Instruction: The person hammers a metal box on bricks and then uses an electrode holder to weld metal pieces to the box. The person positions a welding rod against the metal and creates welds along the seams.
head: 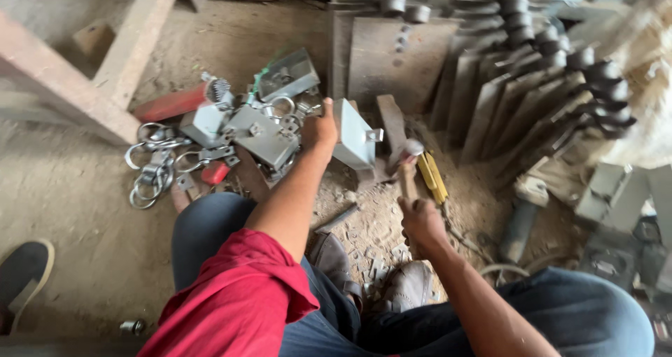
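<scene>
My left hand (320, 129) grips a grey folded sheet-metal box piece (353, 141) with a small hinge barrel on its right edge, held upright on the dirt floor. My right hand (420, 218) is closed on the wooden handle of a hammer (407, 162), whose metal head sits just right of the box piece. Between them stands a rusty steel block (392, 122). I sit with both knees in blue jeans, a red sleeve on the left arm.
A pile of grey metal boxes and steel rings (210, 143) lies to the left, with a red cylinder (171, 103). Rows of hinged steel plates (532, 84) lean at the right. A yellow tool (432, 176) lies by the hammer. Wooden beams (84, 84) cross the upper left. A shoe (24, 273) shows at lower left.
</scene>
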